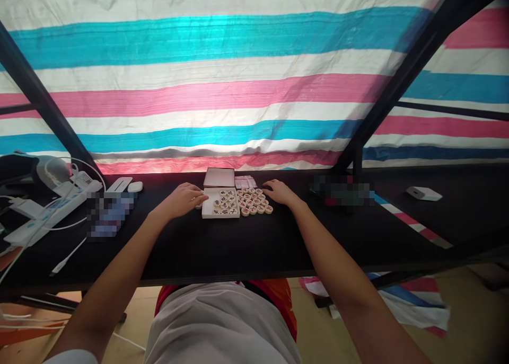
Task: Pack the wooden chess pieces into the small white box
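A shallow white box [209, 209] stands on the black table, with several round Chinese chess pieces [225, 200] lying in its middle and right part. My left hand [183, 200] is at the box's left wall, its fingers drawn together over the rim; what they hold, if anything, is too small to make out. Below those fingers a piece [198, 206] partly shows outside the box. Red-marked chess pieces [255, 201] lie grouped against the box's right side. Just right of that group rests my right hand [280, 192], fingers loosely stretched and apart, touching the table area beside the pieces.
Behind the box lie its open lid [219, 177] and a pink-and-white patterned paper [246, 182]. A power strip [51, 210] with cables, a white cable end [59, 267] and a white mouse-like object [135, 186] are at left. A white adapter [424, 193] lies far right. Dark slanted posts [382, 115] flank the table.
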`<state>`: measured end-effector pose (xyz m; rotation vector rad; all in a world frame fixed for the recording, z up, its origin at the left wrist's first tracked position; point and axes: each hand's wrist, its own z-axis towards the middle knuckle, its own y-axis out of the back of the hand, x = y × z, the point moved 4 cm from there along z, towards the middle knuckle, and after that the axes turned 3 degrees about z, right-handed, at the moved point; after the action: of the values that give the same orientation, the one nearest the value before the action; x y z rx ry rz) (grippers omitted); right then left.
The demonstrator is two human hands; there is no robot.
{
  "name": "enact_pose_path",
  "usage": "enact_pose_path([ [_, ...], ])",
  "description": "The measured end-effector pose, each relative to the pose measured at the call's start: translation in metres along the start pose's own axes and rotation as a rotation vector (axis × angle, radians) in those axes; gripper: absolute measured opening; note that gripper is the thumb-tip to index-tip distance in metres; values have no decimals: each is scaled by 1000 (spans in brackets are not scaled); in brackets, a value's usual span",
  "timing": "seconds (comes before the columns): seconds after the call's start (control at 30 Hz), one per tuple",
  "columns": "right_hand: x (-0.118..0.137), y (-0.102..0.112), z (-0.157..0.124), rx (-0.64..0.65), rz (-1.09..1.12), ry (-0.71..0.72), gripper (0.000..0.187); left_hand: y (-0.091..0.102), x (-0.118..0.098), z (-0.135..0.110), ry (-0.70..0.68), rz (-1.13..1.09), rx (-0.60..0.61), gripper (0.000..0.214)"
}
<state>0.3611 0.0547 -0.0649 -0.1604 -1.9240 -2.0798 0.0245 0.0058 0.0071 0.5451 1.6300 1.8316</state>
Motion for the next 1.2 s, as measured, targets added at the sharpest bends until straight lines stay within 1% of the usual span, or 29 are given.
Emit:
enact_pose_path([
  [0.07, 1, 1, -1, 2, -5, 0, 40, 7, 15, -4, 113, 26, 14, 48],
  [0.17, 2, 1, -1, 5, -12, 1, 40, 10, 39, -11, 307, 46, 94, 45],
  [0.27, 1, 0, 0, 8, -15, -9, 39, 7, 51, -17, 409, -23, 193, 42],
  [0.4, 1, 0, 0, 9, -14, -8, 40, 2, 52, -20, 405, -170, 296, 32],
  [0.57, 2, 2, -1, 7, -4, -4, 41, -2, 51, -20, 421, -233, 349, 21],
  [0.63, 3, 2, -1, 8, -2, -6, 41, -3, 51, -20, 427, -214, 335, 17],
  [0.73, 3, 2, -2, 9, -6, -13, 41, -3, 50, -17, 445, -147, 264, 13],
  [0.83, 3, 2, -2, 6, -8, -13, 40, -4, 46, -14, 449, -83, 246, 13],
  [1.0, 2, 2, -1, 8, -10, -16, 40, -4, 46, -16, 464, -56, 299, 13],
  [1.13, 1, 1, 0, 10, -4, -5, 41, -8, 48, -20, 465, -120, 386, 25],
  [1.2, 1, 0, 0, 7, 0, -4, 41, -10, 46, -20, 469, -134, 411, 30],
])
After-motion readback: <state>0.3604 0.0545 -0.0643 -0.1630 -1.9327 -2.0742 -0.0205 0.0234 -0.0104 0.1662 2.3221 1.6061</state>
